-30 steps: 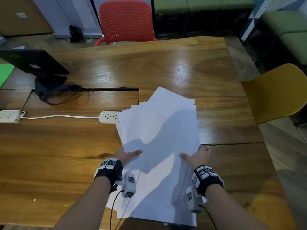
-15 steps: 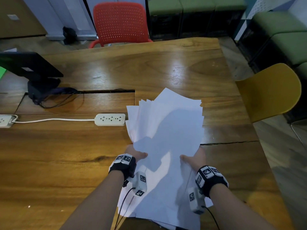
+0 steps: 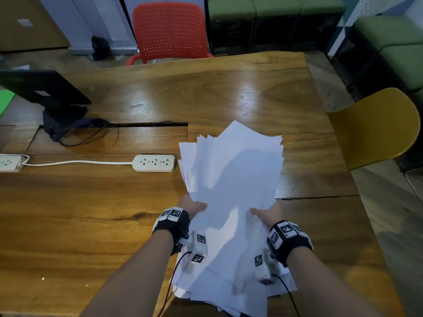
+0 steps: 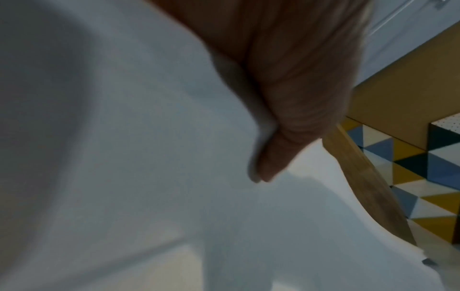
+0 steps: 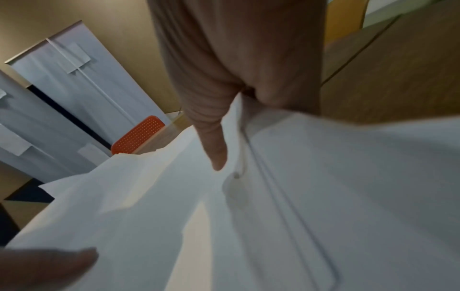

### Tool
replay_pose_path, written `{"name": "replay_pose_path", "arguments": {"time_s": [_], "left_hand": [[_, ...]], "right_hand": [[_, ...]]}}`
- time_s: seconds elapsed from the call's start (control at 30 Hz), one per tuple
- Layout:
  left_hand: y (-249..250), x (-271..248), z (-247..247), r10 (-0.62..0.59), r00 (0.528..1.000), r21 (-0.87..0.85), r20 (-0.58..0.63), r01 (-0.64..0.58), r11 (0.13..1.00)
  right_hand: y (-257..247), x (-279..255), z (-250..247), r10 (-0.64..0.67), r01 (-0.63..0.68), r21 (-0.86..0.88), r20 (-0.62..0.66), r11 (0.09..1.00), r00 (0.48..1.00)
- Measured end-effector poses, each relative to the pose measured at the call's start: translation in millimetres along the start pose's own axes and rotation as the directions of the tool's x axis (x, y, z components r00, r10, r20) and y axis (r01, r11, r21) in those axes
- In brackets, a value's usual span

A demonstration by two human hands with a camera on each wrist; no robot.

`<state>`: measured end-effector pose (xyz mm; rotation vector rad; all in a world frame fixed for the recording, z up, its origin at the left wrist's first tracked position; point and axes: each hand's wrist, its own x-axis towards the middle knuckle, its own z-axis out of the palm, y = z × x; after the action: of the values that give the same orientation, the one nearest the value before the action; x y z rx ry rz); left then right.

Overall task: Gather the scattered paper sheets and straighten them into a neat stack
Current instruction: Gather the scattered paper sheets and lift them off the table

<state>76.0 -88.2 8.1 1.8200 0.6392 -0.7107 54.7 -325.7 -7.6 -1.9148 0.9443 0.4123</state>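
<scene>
A loose bundle of white paper sheets (image 3: 235, 179) is lifted off the wooden table (image 3: 206, 92), its far edges fanned and uneven. My left hand (image 3: 193, 207) grips the bundle's left side, thumb on top, fingers hidden beneath. My right hand (image 3: 265, 213) grips the right side the same way. In the left wrist view the thumb (image 4: 273, 157) presses on the paper sheets (image 4: 124, 157). The right wrist view shows the thumb (image 5: 214, 141) lying on the top paper sheet (image 5: 323, 196). The bundle's near ends (image 3: 229, 289) hang uneven by my wrists.
A white power strip (image 3: 154, 163) with its cord lies left of the papers. A black monitor stand (image 3: 61, 115) with cables stands at the far left. A red chair (image 3: 169, 30) faces the table's far edge, a yellow chair (image 3: 375, 126) its right side.
Both hands have drawn closer together, squeezing the sheets into a narrower bundle. The bundle has lifted off the table and shifted right, uncovering the power strip.
</scene>
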Motion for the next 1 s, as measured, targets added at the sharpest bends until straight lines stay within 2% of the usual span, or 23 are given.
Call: {"name": "replay_pose_path", "arguments": {"time_s": [0.1, 0.2, 0.27, 0.37, 0.43, 0.53, 0.6, 0.67, 0.8, 0.83, 0.9, 0.93, 1.0], "left_hand": [[-4.7, -7.4, 0.5, -0.001, 0.999, 0.006, -0.04, 0.001, 1.0], [-7.0, -10.3, -1.8, 0.009, 0.999, -0.015, -0.037, -0.01, 1.0], [-6.5, -14.2, -5.1, 0.02, 0.999, -0.079, -0.029, -0.022, 0.997], [-4.5, -18.4, -17.2, 0.049, 0.997, -0.161, -0.062, -0.059, 0.985], [-5.2, -14.0, -27.5, 0.072, 0.994, -0.187, -0.077, -0.085, 0.979], [3.3, -10.7, -41.8, 0.112, 0.988, -0.193, -0.102, -0.13, 0.972], [26.7, -25.8, -48.3, 0.172, 0.98, -0.178, -0.101, -0.188, 0.966], [48.5, -38.1, -54.6, 0.278, 0.952, -0.154, -0.125, -0.296, 0.943], [85.8, -63.1, -62.7, 0.48, 0.859, -0.179, -0.176, -0.508, 0.843], [93.9, -70.1, -66.4, 0.511, 0.839, -0.177, -0.184, -0.54, 0.823], [108.8, -82.1, -75.1, 0.544, 0.821, -0.199, -0.173, -0.57, 0.797], [113.1, -85.8, -80.2, 0.568, 0.806, -0.209, -0.163, -0.591, 0.779], [118.2, -93.6, -89.8, 0.588, 0.804, -0.246, -0.09, -0.59, 0.769]], "right_hand": [[5.4, -4.4, 1.9, 0.059, -0.057, 0.045, -0.036, 0.997, 0.998], [13.8, -4.0, 0.7, 0.047, -0.048, 0.092, 0.013, 0.995, 0.999], [14.3, -7.4, -4.5, 0.006, -0.013, 0.144, 0.05, 0.989, 0.999], [18.9, -6.4, -13.4, -0.097, 0.052, 0.341, 0.117, 0.939, 0.988], [17.4, -4.1, -20.6, -0.154, 0.047, 0.442, 0.208, 0.896, 0.966], [0.7, 0.5, -36.6, -0.165, -0.031, 0.473, 0.368, 0.881, 0.915], [-18.3, 1.0, -47.2, -0.239, 0.017, 0.492, 0.392, 0.871, 0.888], [-39.4, -2.3, -56.5, -0.35, 0.151, 0.5, 0.332, 0.853, 0.876], [-84.5, -24.6, -79.2, -0.515, 0.422, 0.492, 0.063, 0.761, 0.855], [-93.0, -29.9, -84.7, -0.551, 0.486, 0.471, 0.001, 0.736, 0.834], [-104.0, -40.9, -94.8, -0.651, 0.591, 0.502, -0.071, 0.632, 0.756], [-107.2, -44.1, -99.8, -0.673, 0.616, 0.502, -0.087, 0.608, 0.735], [-108.1, -41.4, -104.4, -0.677, 0.647, 0.447, -0.116, 0.618, 0.727]]}}
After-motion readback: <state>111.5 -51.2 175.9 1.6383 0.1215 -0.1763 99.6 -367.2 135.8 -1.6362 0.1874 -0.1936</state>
